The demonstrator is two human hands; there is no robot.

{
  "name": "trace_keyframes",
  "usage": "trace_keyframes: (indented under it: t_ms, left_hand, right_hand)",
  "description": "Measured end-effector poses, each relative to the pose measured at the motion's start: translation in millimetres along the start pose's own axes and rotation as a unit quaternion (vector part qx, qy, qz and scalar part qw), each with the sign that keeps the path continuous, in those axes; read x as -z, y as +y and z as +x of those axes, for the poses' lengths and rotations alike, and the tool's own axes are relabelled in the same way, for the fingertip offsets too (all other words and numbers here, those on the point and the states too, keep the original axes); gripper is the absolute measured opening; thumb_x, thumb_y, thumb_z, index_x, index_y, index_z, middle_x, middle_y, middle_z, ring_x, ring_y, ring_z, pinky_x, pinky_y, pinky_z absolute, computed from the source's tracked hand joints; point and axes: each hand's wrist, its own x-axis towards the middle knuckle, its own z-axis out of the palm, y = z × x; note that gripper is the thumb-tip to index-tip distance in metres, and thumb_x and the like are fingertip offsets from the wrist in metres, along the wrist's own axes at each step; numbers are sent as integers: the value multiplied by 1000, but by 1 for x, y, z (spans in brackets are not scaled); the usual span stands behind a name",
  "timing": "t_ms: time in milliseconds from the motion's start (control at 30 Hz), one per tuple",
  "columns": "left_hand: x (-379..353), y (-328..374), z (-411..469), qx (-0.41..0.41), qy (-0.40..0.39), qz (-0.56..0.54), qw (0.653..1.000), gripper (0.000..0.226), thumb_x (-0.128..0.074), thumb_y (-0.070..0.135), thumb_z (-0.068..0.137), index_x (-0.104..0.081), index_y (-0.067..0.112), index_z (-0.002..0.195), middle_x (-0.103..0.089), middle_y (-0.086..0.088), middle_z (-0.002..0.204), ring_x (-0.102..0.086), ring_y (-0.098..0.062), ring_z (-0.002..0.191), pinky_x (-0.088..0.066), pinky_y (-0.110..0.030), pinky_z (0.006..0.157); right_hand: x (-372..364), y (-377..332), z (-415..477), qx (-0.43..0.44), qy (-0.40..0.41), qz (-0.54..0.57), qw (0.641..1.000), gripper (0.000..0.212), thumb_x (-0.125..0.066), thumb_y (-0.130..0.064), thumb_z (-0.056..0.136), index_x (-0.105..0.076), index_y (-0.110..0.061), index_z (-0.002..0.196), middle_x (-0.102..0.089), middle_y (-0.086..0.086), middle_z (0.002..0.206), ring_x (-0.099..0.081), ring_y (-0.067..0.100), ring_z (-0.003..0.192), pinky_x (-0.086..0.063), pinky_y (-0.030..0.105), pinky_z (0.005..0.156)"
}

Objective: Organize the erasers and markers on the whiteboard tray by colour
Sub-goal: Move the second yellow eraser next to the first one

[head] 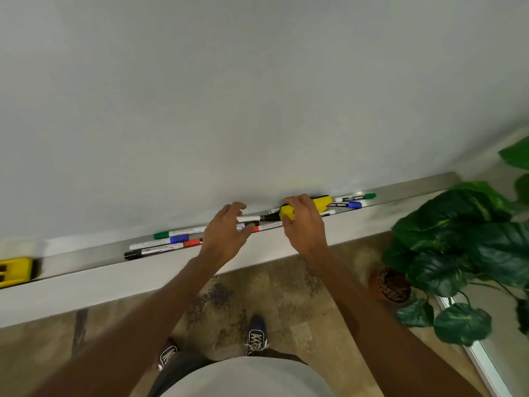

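A long grey whiteboard tray [120,275] runs under the whiteboard [229,96]. My right hand [303,222] grips a yellow eraser [322,202] lying in the tray's middle. My left hand [226,234] hovers just left of it with fingers spread over several markers, holding nothing. To the left lie a green marker [174,233], a blue marker [179,239], a red marker [192,242] and a black marker [137,254]. Right of the eraser sit another green marker [363,196] and another blue marker [350,205]. A second yellow eraser [15,271] rests at the far left.
A potted plant [458,247] with large green leaves stands on the floor at the right, close to the tray's right end. My feet in dark sneakers [256,335] stand on the tiled floor below the tray.
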Motion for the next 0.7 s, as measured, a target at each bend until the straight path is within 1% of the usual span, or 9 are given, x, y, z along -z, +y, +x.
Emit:
trace_keyframes:
  t_ms: [67, 167, 300, 367, 400, 467, 533, 600, 700]
  left_hand:
    - [-9, 11, 12, -14, -19, 27, 999, 47, -71, 39, 88, -54, 24, 129, -63, 0, 124, -63, -20, 104, -53, -36, 85]
    - [-24, 23, 25, -19, -49, 65, 996, 48, -69, 42, 88, -53, 23, 129, -62, 1, 123, -63, -21, 107, -49, -35, 82]
    - [-39, 32, 37, -6, -74, 76, 994, 49, -68, 33, 90, -51, 18, 134, -62, -6, 125, -62, -28, 108, -52, -42, 89]
    - [-46, 36, 42, -1, -86, 76, 993, 49, -67, 29, 91, -50, 16, 135, -64, -10, 122, -62, -31, 108, -52, -46, 91]
    - [-49, 38, 46, 1, -94, 74, 993, 48, -66, 27, 92, -50, 14, 136, -66, -13, 120, -62, -33, 106, -52, -47, 90]
    - [-53, 42, 52, 6, -108, 74, 991, 46, -64, 23, 93, -51, 12, 135, -69, -17, 114, -64, -36, 102, -54, -46, 87]
    - [-58, 45, 58, 3, -114, 80, 990, 44, -64, 20, 92, -53, 11, 134, -71, -19, 110, -63, -39, 100, -54, -46, 85]
    - [-62, 47, 62, -4, -119, 87, 989, 43, -65, 19, 91, -54, 10, 132, -71, -21, 108, -63, -41, 100, -53, -46, 85]
    - [-68, 50, 66, -13, -125, 88, 988, 34, -64, 15, 90, -60, 11, 124, -72, -20, 101, -65, -41, 94, -53, -40, 78]
  right_hand:
    - [10, 20, 8, -22, -15, -20, 999, 35, -68, -14, 87, -61, -11, 120, -55, 13, 121, -50, 33, 116, -50, 46, 87]
    - [22, 43, 19, -47, -32, -44, 997, 42, -71, -23, 87, -58, -10, 124, -52, 15, 124, -46, 34, 117, -45, 48, 94]
    - [33, 65, 32, -58, -48, -56, 996, 53, -72, -30, 86, -54, -11, 132, -49, 16, 130, -44, 33, 121, -42, 46, 100]
    - [36, 76, 38, -79, -64, -40, 994, 55, -71, -29, 87, -51, -12, 136, -46, 16, 134, -45, 33, 123, -41, 45, 103]
    - [38, 80, 41, -99, -71, -15, 992, 55, -70, -26, 88, -50, -11, 138, -45, 16, 135, -47, 33, 121, -42, 43, 103]
    - [41, 87, 46, -148, -86, 48, 984, 56, -68, -15, 89, -47, -11, 141, -45, 17, 137, -54, 32, 116, -44, 35, 99]
    - [42, 92, 49, -194, -92, 102, 971, 59, -66, -9, 89, -44, -12, 143, -47, 17, 138, -56, 28, 113, -45, 25, 85]
    - [42, 95, 50, -224, -101, 140, 959, 61, -65, -8, 89, -42, -14, 145, -48, 15, 141, -55, 22, 109, -43, 18, 74]
    - [41, 97, 50, -247, -117, 167, 947, 61, -64, -8, 90, -41, -17, 146, -53, 11, 135, -52, 15, 98, -41, 18, 71]
